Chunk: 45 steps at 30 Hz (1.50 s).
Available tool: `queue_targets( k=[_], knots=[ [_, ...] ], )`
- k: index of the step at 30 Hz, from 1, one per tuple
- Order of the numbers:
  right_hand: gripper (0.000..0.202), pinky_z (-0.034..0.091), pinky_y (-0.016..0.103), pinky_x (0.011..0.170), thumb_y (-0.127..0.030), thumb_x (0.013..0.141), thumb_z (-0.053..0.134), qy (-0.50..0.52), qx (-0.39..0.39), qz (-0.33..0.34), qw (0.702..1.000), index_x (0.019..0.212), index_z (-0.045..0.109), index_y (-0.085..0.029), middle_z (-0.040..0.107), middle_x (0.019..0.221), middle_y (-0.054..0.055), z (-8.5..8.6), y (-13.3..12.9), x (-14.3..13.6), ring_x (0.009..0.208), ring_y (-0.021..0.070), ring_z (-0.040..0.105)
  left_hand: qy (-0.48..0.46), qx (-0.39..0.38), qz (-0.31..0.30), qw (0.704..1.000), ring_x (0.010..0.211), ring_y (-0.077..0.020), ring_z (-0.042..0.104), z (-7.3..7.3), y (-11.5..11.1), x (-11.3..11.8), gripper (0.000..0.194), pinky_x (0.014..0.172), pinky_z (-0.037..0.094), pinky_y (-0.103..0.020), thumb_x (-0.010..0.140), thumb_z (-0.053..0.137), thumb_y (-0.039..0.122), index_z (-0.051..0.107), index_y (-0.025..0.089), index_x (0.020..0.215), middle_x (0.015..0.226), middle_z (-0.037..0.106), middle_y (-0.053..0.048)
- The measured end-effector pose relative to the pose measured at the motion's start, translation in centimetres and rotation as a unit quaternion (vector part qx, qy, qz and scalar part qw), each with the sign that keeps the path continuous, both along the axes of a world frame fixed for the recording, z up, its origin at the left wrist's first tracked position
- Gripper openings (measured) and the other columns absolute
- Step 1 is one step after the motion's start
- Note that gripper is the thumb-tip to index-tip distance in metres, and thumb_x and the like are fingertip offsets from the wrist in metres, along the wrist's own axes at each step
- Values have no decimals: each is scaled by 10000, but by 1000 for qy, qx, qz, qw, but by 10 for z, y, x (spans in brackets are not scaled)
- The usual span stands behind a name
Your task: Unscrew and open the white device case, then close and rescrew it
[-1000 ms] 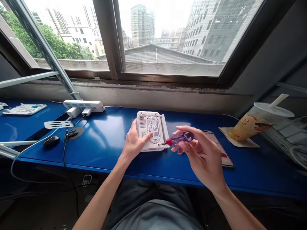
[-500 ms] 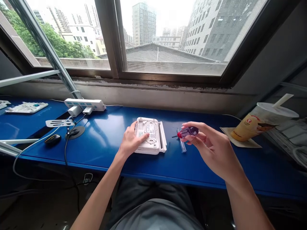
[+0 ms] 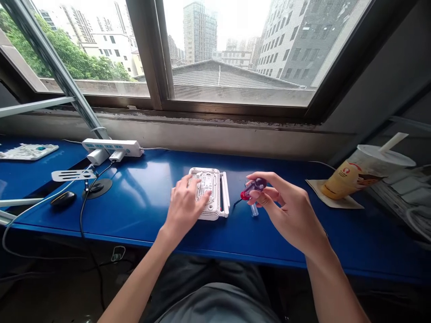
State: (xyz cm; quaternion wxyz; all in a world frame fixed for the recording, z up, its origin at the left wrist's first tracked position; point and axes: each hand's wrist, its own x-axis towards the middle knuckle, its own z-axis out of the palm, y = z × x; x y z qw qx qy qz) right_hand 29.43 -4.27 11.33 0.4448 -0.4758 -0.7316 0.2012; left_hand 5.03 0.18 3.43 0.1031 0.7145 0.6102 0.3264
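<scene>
A white perforated router (image 3: 211, 181) lies on the blue desk with its labelled side up and folded antennas along its right side. My left hand (image 3: 184, 199) rests on its left part, fingers and thumb apart on the casing. My right hand (image 3: 284, 202), to the right of the router, is closed on a small screwdriver (image 3: 248, 192) with a red and dark clear handle. Its thin shaft slants down to the left, apart from the router. Beneath the right fingers lies another tool with a clear handle (image 3: 254, 210), partly hidden.
A power strip (image 3: 112, 147) with plugs and cables sits at the back left, near a metal pole (image 3: 57, 67) and a black mouse (image 3: 63, 199). On the right, a drink cup (image 3: 350, 172) stands on brown paper (image 3: 328, 197). The window is behind.
My left hand has shifted from the router's left edge further onto its top. My right hand has moved slightly left, and the screwdriver's tip now points more downward. The view has shifted slightly.
</scene>
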Motion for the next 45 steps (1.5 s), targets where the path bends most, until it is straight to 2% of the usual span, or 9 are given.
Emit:
queue_targets(
  k=[7,14,22,28,32,34,37,39,45],
  knots=[
    [324,675,289,653,-502,1020,712,-1,5,1,1000,1206,735,-237,805,985,41,1,-2,5,778,218,819,102,-18,-4,995,1503,-442,472,3,-21,33,536,1253,263,-744,987,629,474,632,198,1446,1596,528,-244],
    [294,682,285,684,-488,1034,695,2,-6,12,1000,1208,733,-255,805,981,27,4,-5,5,782,209,819,158,-124,-72,977,1655,-406,229,26,-16,-3,565,1282,212,-745,1046,503,402,526,246,1589,1729,386,-156],
    [313,672,246,655,-515,1019,714,-3,17,2,1000,1227,727,-281,802,963,10,8,-3,12,757,197,822,115,-158,-216,957,1637,-316,319,30,3,-44,613,1327,146,-674,964,460,105,663,368,1480,1705,449,-56],
    [295,691,260,692,-488,1021,721,8,33,9,999,1252,720,-303,786,969,0,13,-2,16,736,179,809,4,-166,-235,958,1604,-302,390,27,4,-55,748,1232,448,-493,792,425,7,763,358,1360,1679,488,-2],
    [292,703,289,680,-486,1011,733,26,40,3,999,1240,736,-305,784,1009,21,14,-2,17,776,202,807,-19,-125,-224,966,1578,-306,422,17,9,-56,533,1256,422,-491,920,471,150,768,334,1323,1654,517,-17],
    [318,703,304,655,-501,995,749,41,41,-2,998,1246,739,-307,788,1063,40,14,-2,17,813,229,813,-51,-84,-159,982,1535,-320,470,9,14,-54,440,1234,448,-482,996,516,328,710,280,1388,1644,508,-77],
    [351,707,332,634,-538,970,766,60,43,-4,997,1239,744,-314,793,1089,55,13,0,16,833,265,822,-94,-74,-8,993,1487,-360,517,-2,21,-53,678,1188,483,-493,1026,512,578,521,183,1577,1623,498,-187],
    [353,712,343,637,-552,962,769,71,54,-8,996,1226,749,-319,796,1081,55,12,2,14,828,272,825,-87,-106,33,990,1533,-396,461,-7,24,-53,860,1226,427,-531,1008,507,685,370,151,1668,1655,462,-223],
    [331,719,321,663,-517,977,767,101,56,-9,993,1217,732,-294,799,1077,39,9,4,9,854,252,829,2,-112,-34,993,1554,-457,402,-13,23,-49,1083,1261,302,-629,894,545,868,265,225,1720,1656,468,-217]
  ],
)
